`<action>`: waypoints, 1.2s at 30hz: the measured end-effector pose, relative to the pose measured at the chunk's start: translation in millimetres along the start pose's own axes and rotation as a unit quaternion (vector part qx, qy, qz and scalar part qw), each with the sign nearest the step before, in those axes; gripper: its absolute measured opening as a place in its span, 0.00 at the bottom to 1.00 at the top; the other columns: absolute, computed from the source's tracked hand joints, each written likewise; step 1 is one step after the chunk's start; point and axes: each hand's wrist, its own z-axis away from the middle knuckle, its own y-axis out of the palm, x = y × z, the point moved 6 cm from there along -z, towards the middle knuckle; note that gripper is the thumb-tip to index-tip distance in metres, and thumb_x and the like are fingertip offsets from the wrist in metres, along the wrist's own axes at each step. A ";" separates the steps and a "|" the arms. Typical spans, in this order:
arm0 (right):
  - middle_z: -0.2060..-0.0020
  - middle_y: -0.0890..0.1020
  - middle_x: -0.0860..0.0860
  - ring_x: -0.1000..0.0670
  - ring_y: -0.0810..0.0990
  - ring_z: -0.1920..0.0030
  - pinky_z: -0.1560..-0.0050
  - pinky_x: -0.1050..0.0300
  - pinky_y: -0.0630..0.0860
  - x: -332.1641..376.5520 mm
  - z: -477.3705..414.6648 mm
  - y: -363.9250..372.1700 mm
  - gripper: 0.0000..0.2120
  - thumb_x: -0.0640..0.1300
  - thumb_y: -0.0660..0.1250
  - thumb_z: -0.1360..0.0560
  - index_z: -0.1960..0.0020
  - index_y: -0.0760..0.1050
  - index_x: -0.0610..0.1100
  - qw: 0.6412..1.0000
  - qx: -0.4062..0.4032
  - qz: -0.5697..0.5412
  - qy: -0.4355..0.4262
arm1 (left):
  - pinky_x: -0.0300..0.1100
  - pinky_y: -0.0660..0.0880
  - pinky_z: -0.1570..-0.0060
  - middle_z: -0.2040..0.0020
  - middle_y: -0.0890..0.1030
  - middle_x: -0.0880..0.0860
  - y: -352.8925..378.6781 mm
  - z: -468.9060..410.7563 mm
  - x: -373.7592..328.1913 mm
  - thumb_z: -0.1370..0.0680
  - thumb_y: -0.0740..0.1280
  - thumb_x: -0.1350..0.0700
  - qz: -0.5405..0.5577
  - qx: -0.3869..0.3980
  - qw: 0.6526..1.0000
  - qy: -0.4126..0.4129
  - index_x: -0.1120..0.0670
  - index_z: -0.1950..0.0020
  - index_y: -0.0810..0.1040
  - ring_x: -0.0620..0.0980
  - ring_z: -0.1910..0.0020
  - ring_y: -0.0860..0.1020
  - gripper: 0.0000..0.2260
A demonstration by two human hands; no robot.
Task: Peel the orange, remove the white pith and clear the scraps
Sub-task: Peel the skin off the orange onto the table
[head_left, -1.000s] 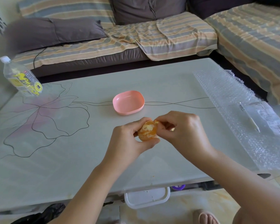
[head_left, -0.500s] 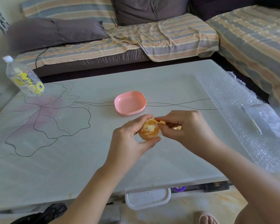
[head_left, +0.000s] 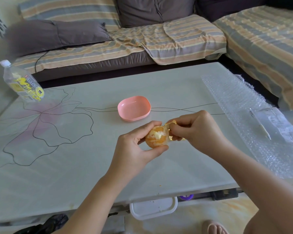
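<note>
Both bare forearms reach forward from the lower edge of the view and meet over the middle. The left hand [head_left: 135, 144] is cupped, palm turned inward, thumb below and fingers curled over the top, wrapped around the orange [head_left: 156, 136]. The right hand [head_left: 195, 128] sits just beside it, knuckles up, fingers bent tight and pinching a strip of peel [head_left: 170, 123].
</note>
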 end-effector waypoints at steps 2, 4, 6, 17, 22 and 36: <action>0.74 0.80 0.49 0.56 0.76 0.73 0.68 0.67 0.74 -6.0 -2.2 2.5 0.09 0.35 0.67 0.28 0.63 0.84 0.42 0.996 0.008 -0.080 0.036 | 0.31 0.72 0.46 0.52 0.83 0.40 -1.3 0.4 -1.6 0.35 0.79 0.61 0.013 0.005 1.000 0.008 0.44 0.43 0.80 0.42 0.52 0.81 0.24; 0.71 0.81 0.48 0.54 0.77 0.72 0.68 0.66 0.74 -14.2 -5.3 7.0 0.12 0.35 0.65 0.25 0.65 0.83 0.41 0.980 0.022 -0.183 0.074 | 0.31 0.72 0.45 0.52 0.83 0.40 -2.1 1.7 -4.4 0.34 0.78 0.62 0.026 0.008 1.000 0.016 0.45 0.43 0.80 0.42 0.51 0.81 0.23; 0.68 0.81 0.46 0.54 0.77 0.70 0.67 0.66 0.75 -22.6 -9.2 7.7 0.17 0.35 0.63 0.24 0.68 0.82 0.42 0.956 0.028 -0.270 0.114 | 0.30 0.72 0.46 0.51 0.83 0.41 -3.0 3.4 -6.2 0.34 0.78 0.63 0.041 0.008 0.999 0.022 0.46 0.43 0.80 0.42 0.51 0.81 0.23; 0.59 0.78 0.48 0.47 0.75 0.58 0.68 0.63 0.68 -51.6 -34.2 -12.1 0.13 0.35 0.61 0.25 0.45 0.81 0.43 0.952 -0.031 0.297 0.071 | 0.38 0.78 0.52 0.48 0.84 0.52 10.8 -3.6 25.1 0.49 0.83 0.45 0.354 0.057 0.919 -0.164 0.54 0.45 0.83 0.48 0.50 0.82 0.34; 0.51 0.82 0.53 0.55 0.79 0.56 0.60 0.66 0.72 -32.3 -24.3 -11.1 0.12 0.41 0.67 0.25 0.43 0.80 0.48 0.980 -0.032 0.193 0.018 | 0.39 0.79 0.56 0.48 0.84 0.59 8.7 -6.4 36.0 0.51 0.84 0.45 0.411 0.019 0.890 -0.198 0.61 0.49 0.82 0.54 0.50 0.83 0.36; 0.63 0.85 0.58 0.61 0.83 0.60 0.56 0.67 0.78 -4.8 -0.3 4.8 0.10 0.49 0.73 0.29 0.49 0.83 0.51 0.997 0.078 0.022 -0.011 | 0.37 0.77 0.51 0.51 0.85 0.53 9.3 -9.0 26.5 0.44 0.81 0.44 0.262 0.011 0.956 -0.131 0.52 0.50 0.85 0.50 0.50 0.83 0.25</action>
